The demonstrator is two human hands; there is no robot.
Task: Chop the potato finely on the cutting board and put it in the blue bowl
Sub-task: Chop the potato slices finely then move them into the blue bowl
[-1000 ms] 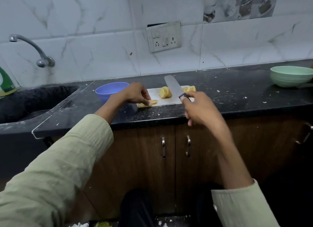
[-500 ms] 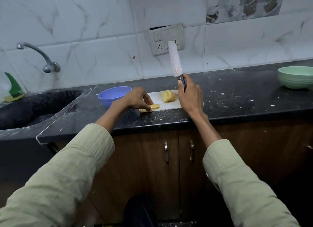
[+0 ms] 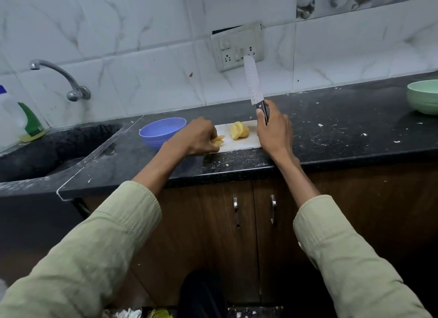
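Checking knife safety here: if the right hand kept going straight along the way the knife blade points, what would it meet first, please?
The right hand holds the knife tip up and away. Along that line, the switch panel on the tiled wall likely comes first, though depth is unclear.

Home kitchen. Black speckled stone counter (image 3: 331, 132) runs along wall, dark sink (image 3: 47, 149) sunk into left end, curved metal tap (image 3: 59, 78) mounted on white marble-look wall tiles (image 3: 142, 45). Switch-and-socket plate (image 3: 237, 47) on wall. Brown wooden cabinet doors (image 3: 213, 222) with metal handles below counter. White cutting board (image 3: 237, 144), blue bowl (image 3: 162, 131), green bowl (image 3: 423, 96), dish-soap bottle (image 3: 28, 120) beside sink.
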